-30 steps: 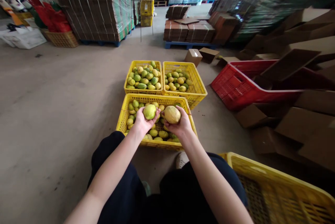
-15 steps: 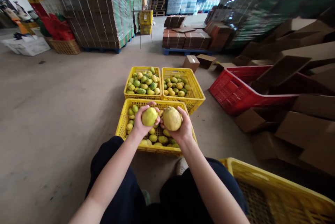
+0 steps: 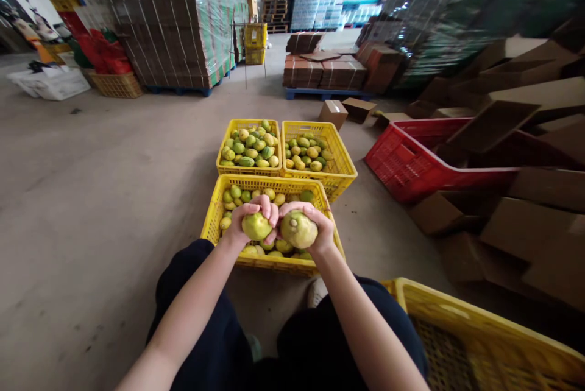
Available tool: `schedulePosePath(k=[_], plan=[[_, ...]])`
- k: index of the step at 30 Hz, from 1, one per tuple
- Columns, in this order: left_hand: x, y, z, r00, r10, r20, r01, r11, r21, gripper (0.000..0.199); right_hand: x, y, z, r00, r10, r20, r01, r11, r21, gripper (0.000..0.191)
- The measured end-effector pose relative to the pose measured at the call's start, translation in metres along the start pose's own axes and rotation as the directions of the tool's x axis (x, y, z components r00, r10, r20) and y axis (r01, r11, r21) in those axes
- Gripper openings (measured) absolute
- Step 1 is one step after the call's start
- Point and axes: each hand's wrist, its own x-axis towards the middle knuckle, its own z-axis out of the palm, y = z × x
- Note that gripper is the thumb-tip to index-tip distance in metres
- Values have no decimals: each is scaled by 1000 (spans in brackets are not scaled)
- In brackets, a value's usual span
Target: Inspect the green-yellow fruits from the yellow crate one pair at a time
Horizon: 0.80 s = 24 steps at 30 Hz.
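Note:
My left hand [image 3: 236, 228] is closed around a small yellow-green papaya [image 3: 256, 227]. In my right hand [image 3: 323, 229] sits a larger, paler papaya [image 3: 298, 230], its stem end facing me. Both hands are side by side, fingers nearly touching, above a yellow crate [image 3: 211, 211] that holds several more green and yellow papayas [image 3: 234, 191]. Part of that crate's contents is hidden behind my hands.
Behind it stand two more yellow crates of fruit, one at left [image 3: 222, 162] and one at right [image 3: 340, 167]. A red crate [image 3: 402, 162] and loose cardboard boxes [image 3: 534, 226] crowd the right. Another yellow crate [image 3: 457, 309] is beside my right leg.
Both hands have come down slightly and tilted the papayas, so the right one's stem end now faces me. My fingers have curled over the fruits' tops.

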Motion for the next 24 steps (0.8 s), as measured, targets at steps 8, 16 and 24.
schedulePosePath(k=[8, 16, 24], plan=[[-1, -1, -3, 997, -58, 54, 54, 996, 68, 36, -2, 0, -2, 998, 35, 53, -35, 999, -10, 27], [6, 3, 13, 996, 84, -34, -87, 988, -127, 33, 8, 4, -2, 949, 255, -186, -190, 932, 309, 28], [32, 3, 0, 900, 62, -431, -206, 933, -296, 15, 22, 8, -13, 786, 388, -481, -150, 874, 461, 16]])
